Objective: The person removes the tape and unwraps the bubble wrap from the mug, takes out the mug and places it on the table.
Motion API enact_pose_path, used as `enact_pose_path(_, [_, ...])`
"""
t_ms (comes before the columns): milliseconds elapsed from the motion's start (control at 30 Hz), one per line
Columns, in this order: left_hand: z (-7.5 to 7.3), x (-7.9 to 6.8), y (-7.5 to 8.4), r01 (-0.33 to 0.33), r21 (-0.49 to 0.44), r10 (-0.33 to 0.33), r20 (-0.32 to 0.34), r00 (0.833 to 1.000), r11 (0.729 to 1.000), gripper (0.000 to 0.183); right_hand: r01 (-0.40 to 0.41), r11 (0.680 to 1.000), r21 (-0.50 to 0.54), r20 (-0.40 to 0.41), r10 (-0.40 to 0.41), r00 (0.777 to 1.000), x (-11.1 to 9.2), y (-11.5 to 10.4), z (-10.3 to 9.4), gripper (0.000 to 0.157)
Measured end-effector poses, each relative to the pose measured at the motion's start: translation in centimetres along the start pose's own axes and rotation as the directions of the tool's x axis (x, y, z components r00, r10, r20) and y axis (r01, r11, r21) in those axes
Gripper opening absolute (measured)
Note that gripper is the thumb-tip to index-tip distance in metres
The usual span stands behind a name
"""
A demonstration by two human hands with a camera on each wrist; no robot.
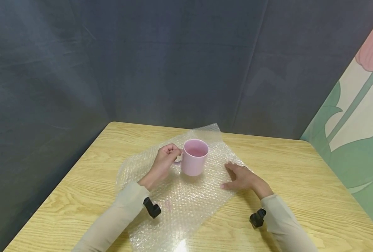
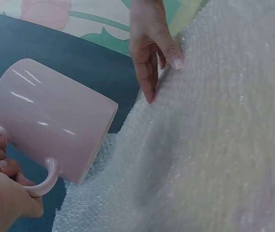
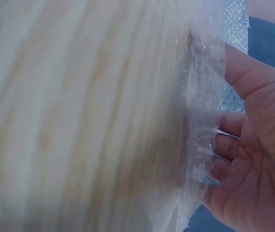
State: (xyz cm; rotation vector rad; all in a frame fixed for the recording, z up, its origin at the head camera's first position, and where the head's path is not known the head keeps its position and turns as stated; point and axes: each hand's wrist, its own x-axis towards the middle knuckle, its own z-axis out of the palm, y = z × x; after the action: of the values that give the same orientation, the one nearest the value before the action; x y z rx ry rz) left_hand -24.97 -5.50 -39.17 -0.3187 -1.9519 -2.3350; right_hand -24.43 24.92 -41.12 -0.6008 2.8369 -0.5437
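My left hand [image 1: 165, 160] grips a pink mug [image 1: 194, 164] by its handle [image 2: 48, 180]. The mug is upright with its opening facing up, raised over a sheet of bubble wrap [image 1: 186, 201], and its shadow falls on the wrap below. Inside, the part of the mug that shows is plain pink. My right hand [image 1: 241, 176] is at the sheet's right edge, thumb and fingers spread and loosely bent. In the right wrist view, the fingertips of that hand are partly hidden by the wrap's edge [image 3: 202, 121].
The wrap lies on a wood-grain table [image 1: 299, 175], one corner reaching toward the back edge. Dark cloth [image 1: 180, 63] hangs behind and to the left. A panel with a painted flower [image 1: 363, 140] stands on the right. Small black cameras [image 1: 152, 208] sit on both wrists.
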Motion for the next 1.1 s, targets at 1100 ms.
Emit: enact_pose_path(1100, [-2.7, 0.7, 4.7, -0.058, -0.052, 0.052, -0.102, 0.993, 0.997, 0.025, 0.020, 0.999, 0.025, -0.005, -0.019, 1.000, -0.1, 0.1, 0.0, 0.094])
